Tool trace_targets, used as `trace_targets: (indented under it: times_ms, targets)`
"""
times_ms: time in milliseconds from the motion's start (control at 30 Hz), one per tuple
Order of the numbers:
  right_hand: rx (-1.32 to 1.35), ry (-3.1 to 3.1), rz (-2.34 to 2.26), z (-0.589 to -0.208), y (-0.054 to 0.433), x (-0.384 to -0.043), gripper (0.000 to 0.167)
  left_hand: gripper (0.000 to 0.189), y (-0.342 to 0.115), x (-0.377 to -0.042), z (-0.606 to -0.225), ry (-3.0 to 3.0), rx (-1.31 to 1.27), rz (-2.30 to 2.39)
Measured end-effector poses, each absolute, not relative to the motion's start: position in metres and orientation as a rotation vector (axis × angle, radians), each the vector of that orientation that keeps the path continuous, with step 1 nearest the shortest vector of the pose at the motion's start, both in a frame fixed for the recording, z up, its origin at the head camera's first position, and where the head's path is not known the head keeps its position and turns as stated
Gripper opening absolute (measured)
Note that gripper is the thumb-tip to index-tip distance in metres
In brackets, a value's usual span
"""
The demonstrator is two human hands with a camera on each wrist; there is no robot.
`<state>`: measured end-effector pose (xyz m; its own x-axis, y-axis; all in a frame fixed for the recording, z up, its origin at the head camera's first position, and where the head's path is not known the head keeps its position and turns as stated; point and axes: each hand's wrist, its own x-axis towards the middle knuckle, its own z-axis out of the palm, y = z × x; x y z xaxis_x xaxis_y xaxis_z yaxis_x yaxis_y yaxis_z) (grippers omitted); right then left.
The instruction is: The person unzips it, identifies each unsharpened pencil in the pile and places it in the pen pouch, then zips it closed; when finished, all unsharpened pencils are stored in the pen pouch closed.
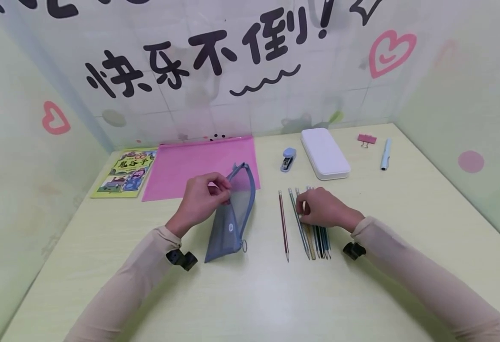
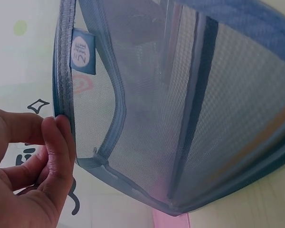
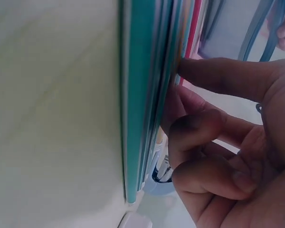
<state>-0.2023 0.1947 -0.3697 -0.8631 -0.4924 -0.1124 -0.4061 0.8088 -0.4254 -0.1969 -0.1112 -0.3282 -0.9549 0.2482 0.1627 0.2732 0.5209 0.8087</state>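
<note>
Now my left grip [image 1: 202, 197] pinches the pouch [image 1: 225, 237]; right of it, pencils [image 1: 320, 240] lie lengthwise toward me under my right grip [image 1: 325, 208], whose hold I can't tell.

The blue mesh pouch [image 1: 224, 237], pinched at its edge by the left hand [image 1: 200, 199], gapes along its zipper. To its right, mostly green pencils [image 1: 304, 242] lie side by side, sharpened tips nearest the person; a dark-red pencil [image 1: 284, 226] lies slightly apart.

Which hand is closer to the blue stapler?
Right. The right hand is at the pencils, in front of the stapler and slightly right; the left hand, pinching the mesh pouch, is farther off to its left.
</note>
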Motion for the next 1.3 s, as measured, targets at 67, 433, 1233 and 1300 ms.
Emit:
trace_targets:
  times_ms: [67,433,1233,1300]
  targets:
    - [-0.685,2.771,-0.588,-0.370,0.193,-0.202,0.011,0.006,-0.110,-0.197,-0.328,-2.721,-0.470,-1.448]
    - [-0.599,2.779,-0.637,-0.369,0.182,-0.195,0.018,0.006,-0.107,-0.197,-0.327,-2.727,-0.463,-1.446]
    - [-0.400,2.579,-1.507,-0.336,0.131,-0.203,0.025,0.005,-0.108,-0.194,-0.329,-2.718,-0.483,-1.448]
    - [-0.376,2.539,-1.612,-0.335,0.122,-0.205,0.026,0.005,-0.107,-0.194,-0.329,-2.715,-0.480,-1.453]
